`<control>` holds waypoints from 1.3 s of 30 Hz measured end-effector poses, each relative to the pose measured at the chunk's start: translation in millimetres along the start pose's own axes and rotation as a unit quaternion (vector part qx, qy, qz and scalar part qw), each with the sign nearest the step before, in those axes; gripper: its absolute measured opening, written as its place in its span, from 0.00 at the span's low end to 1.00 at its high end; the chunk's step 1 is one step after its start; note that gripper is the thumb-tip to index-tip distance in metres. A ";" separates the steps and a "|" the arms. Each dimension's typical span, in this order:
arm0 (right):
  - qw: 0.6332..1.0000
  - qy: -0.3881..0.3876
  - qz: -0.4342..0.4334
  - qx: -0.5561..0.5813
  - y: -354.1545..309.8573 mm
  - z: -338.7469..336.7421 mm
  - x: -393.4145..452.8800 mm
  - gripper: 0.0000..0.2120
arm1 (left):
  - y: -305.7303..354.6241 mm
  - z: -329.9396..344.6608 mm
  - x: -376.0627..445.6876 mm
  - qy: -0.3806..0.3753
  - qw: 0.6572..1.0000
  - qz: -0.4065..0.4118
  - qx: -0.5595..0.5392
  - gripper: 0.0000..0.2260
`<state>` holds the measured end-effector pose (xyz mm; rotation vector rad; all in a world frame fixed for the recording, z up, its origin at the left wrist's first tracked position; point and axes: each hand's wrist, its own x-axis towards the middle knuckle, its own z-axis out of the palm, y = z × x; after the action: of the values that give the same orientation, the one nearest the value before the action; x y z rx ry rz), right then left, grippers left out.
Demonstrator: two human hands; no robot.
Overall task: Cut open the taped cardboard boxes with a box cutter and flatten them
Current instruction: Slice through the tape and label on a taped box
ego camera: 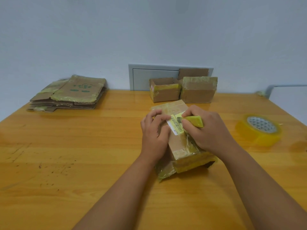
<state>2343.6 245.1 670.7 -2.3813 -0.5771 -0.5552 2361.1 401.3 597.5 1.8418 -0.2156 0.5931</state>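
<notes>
Fingers [187, 124] of the right hand [207, 130] curl round the box cutter [193, 121], its tip at the taped box's [179, 143] top seam; the box's long axis runs away from the person, mid-bench [83, 155]. Left hand [154, 130] presses it, fingers bent.

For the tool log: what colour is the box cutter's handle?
Yellow-green, gripped in the right hand; box cutter, head view.
</notes>
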 end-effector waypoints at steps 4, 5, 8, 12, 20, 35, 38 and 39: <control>0.997 0.064 -0.001 0.042 -2.0 -3.2 -3.7 0.03 | 2.5 -0.3 -2.2 0.008 1.000 0.002 -0.004 0.13; 0.997 0.060 0.006 0.047 -1.8 -3.7 -2.8 0.03 | 3.0 0.0 -2.7 0.010 1.000 0.000 -0.004 0.13; 0.999 0.017 0.024 0.023 -0.7 -4.1 4.3 0.03 | 3.0 1.4 -3.5 0.018 1.000 0.001 -0.002 0.13; 1.000 -0.010 0.027 -0.002 -0.2 -2.5 7.9 0.03 | 1.9 1.0 -3.0 0.024 1.000 -0.001 0.004 0.13; 1.000 -0.008 0.021 -0.005 1.8 -0.9 4.3 0.02 | 4.5 1.8 -4.4 0.024 1.000 -0.001 0.015 0.13; 1.000 -0.012 0.008 0.001 9.5 3.5 -3.6 0.03 | -0.8 7.7 -6.1 0.006 0.999 -0.032 0.033 0.11; 1.000 -0.013 0.010 -0.026 20.0 2.6 -9.9 0.02 | -5.7 10.1 -6.2 -0.049 0.996 -0.021 0.068 0.10; 0.999 -0.015 0.022 -0.034 25.8 2.0 -13.7 0.02 | -7.3 11.1 -6.9 -0.080 0.993 -0.017 0.084 0.11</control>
<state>2346.4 224.5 650.2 -2.4638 -0.5243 -0.5281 2361.5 392.6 585.3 2.0546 -0.2463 0.4500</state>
